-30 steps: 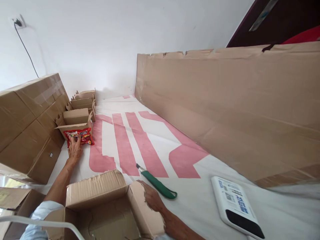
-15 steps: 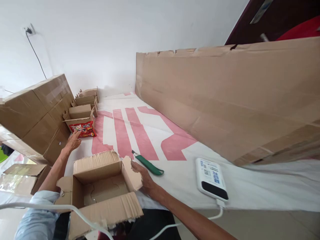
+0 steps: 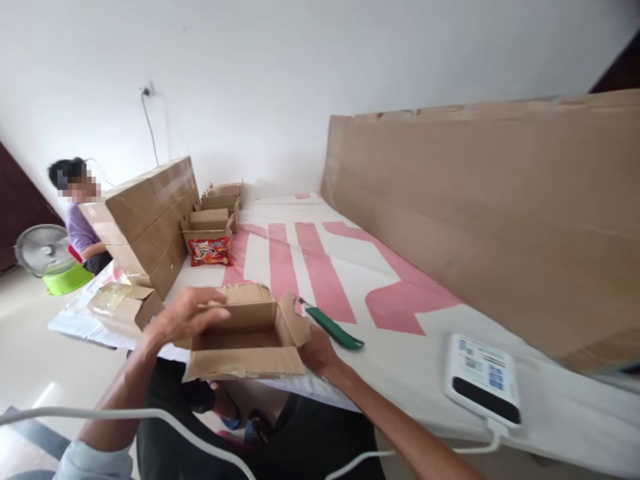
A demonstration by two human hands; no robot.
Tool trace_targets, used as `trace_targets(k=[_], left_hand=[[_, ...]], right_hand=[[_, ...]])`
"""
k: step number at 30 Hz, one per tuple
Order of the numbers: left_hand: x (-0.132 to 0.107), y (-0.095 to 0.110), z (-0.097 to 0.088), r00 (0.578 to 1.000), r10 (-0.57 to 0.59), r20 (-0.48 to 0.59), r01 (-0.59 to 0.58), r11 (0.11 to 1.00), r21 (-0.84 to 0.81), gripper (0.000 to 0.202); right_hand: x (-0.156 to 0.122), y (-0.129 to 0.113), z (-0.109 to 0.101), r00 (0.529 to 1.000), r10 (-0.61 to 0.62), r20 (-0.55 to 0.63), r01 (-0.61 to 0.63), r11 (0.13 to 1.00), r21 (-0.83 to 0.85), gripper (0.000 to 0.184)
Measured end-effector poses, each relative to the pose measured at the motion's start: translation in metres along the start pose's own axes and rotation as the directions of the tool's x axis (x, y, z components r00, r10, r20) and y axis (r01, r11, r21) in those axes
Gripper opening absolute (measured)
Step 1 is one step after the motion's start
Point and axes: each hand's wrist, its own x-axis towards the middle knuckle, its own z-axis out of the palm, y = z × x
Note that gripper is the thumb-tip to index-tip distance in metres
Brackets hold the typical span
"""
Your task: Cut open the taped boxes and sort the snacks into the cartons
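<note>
An open cardboard box with torn flaps lies at the table's near edge, its inside facing up. My right hand grips its right side flap, the fingers partly hidden behind the cardboard. Over the box's left side is my left hand, fingers apart and slightly blurred, holding nothing; whether it touches the box I cannot tell. Just right of the box lies a knife-like tool with a green handle. Farther off, a red printed packet leans on the front of a small open box.
Stacked cartons stand on the left, with a closed carton nearer me. A tall cardboard panel runs along the right. A white device trails a cable. A person sits by a fan.
My left hand has come back from the red packet to the box's left side, leaving the packet against the small box. My right hand keeps its hold. The view has swung left.
</note>
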Motion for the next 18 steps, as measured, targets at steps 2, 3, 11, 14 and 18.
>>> trace_targets(k=[2,3,11,14,18], left_hand=[[-0.021,0.019,0.024,0.99,0.019,0.141,-0.028,0.998,0.061,0.056],[-0.029,0.025,0.035,0.985,-0.001,0.174,-0.023,0.991,0.131,0.069],[-0.041,0.039,0.081,0.945,-0.246,0.217,0.079,0.813,0.577,0.046],[-0.035,0.033,0.085,0.949,-0.274,0.159,0.111,0.758,0.643,0.039],[-0.029,0.015,0.087,0.97,-0.237,0.055,0.131,0.699,0.703,0.029]], right_hand=[[-0.003,0.006,0.005,0.998,-0.056,0.025,0.056,0.998,-0.014,0.017],[-0.004,0.008,0.007,0.996,-0.082,0.03,0.083,0.996,-0.029,0.02],[-0.002,0.019,0.021,0.984,-0.174,-0.025,0.172,0.983,-0.07,0.029],[0.0,0.019,0.021,0.988,-0.152,-0.012,0.15,0.983,-0.102,0.023],[0.001,0.018,0.017,0.992,-0.118,0.05,0.124,0.982,-0.141,0.015]])
